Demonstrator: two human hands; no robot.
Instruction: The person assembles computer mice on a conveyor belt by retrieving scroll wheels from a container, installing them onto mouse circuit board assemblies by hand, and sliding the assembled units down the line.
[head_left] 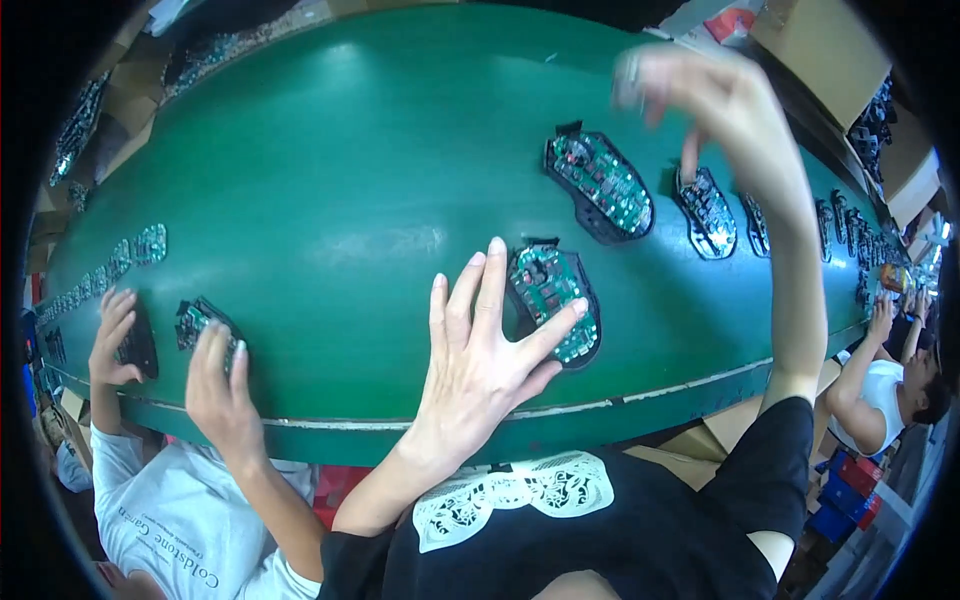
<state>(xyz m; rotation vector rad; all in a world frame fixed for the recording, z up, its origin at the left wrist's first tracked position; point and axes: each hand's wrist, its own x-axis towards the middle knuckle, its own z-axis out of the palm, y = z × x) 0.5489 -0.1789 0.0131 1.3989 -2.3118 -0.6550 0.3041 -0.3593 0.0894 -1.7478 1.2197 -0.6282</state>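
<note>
My left hand [480,345] lies spread over the green table [330,180], its forefinger on a green circuit board [562,345] set in a black, mouse-shaped shell. Its thumb is at the shell's near edge; the other fingers stretch out flat to the left. Farther right lies a second such shell with a circuit board [610,185], untouched. My right hand [695,95] is raised above the table, bent at the wrist and blurred. One of its fingers points down by a third shell with a board [707,215]. Whether its blurred fingertips hold anything cannot be made out.
At left a co-worker's hands [220,395] handle a similar board and black shell. A row of bare boards [95,275] runs along the left. More filled shells [850,225] line the right, with another person beyond. Cardboard boxes [830,60] stand at the far right.
</note>
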